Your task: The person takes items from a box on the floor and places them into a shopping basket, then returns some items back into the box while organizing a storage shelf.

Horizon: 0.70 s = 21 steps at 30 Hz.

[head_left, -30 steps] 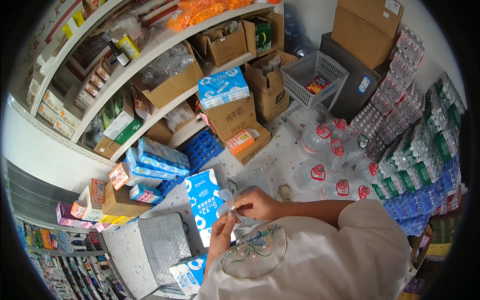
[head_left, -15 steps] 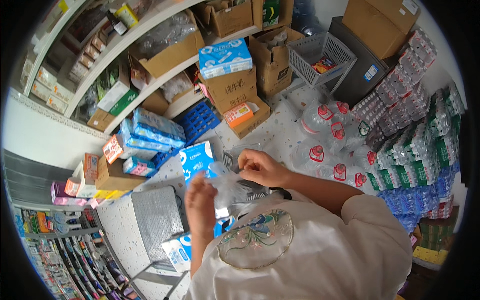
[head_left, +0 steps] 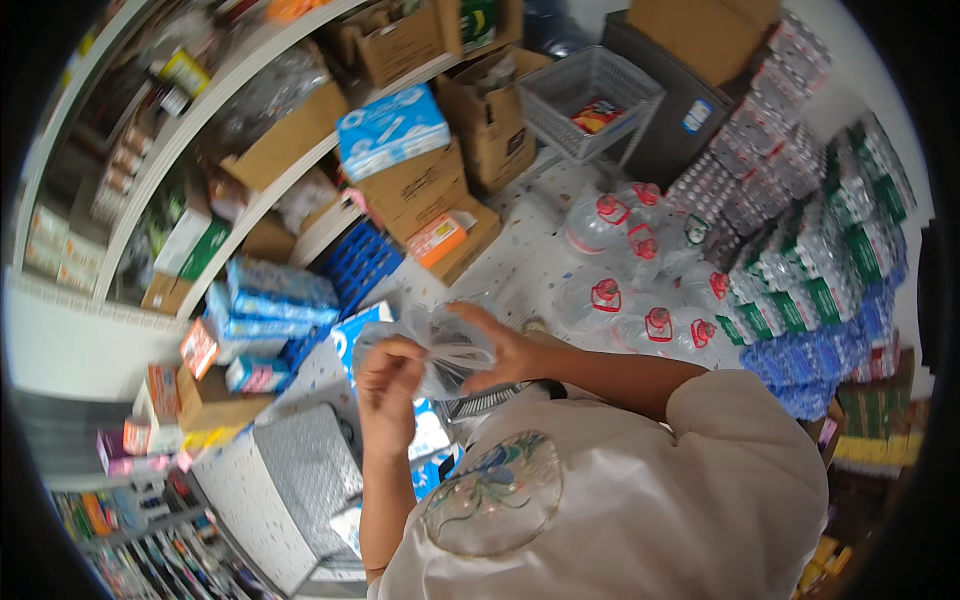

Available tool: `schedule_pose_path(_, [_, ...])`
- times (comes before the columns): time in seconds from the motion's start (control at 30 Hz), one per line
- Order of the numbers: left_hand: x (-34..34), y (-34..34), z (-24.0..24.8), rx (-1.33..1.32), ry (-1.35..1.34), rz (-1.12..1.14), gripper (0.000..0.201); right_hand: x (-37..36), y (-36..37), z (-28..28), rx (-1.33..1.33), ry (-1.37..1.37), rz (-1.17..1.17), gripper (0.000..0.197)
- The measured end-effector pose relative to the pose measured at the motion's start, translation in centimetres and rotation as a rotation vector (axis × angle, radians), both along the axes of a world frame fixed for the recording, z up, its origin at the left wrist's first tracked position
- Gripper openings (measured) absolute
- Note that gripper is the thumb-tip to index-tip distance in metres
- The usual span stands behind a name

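- The shelves (head_left: 200,150) of boxed stock stood to your left.
- The clear plastic bag (head_left: 440,345) hung at chest height between your hands.
- Your left hand (head_left: 388,385) and right hand (head_left: 500,350) each pinched its rim; opening it well meant pulling those edges evenly apart.

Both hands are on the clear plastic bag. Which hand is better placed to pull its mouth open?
Probably the right. The right hand has its fingers spread along the top edge of the plastic bag, while the left hand is closed, pinching the bag's near side and steadying it.
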State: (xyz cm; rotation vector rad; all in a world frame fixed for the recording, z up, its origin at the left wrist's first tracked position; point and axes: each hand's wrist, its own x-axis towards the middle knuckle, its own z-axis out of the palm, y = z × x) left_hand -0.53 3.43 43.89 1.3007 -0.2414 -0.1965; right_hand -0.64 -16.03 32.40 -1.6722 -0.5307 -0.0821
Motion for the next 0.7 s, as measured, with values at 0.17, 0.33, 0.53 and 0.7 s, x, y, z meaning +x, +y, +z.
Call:
schedule_pose_path(0.17, [3.7, -9.1, 1.6, 0.160, -0.264, -0.455, 0.017, 5.7, -2.0, -2.3, -0.024, 0.412, 0.216, 0.028])
schedule_pose_path(0.33, [12.7, -13.2, -0.5, 0.478, -0.259, -0.302, 0.013, 12.9, -6.9, -6.7, -0.113, 0.317, -0.245, 0.019])
schedule_pose_path(0.53, [27.8, -18.5, -6.2, 0.558, -0.171, 0.090, 0.032, 28.6, -19.8, -10.7, -0.076, 0.380, -0.408, 0.030])
schedule_pose_path(0.7, [41.6, -23.2, -10.2, 0.752, -0.037, -0.085, 0.026, 42.7, -34.6, -6.4, -0.121, 0.499, -0.697, 0.026])
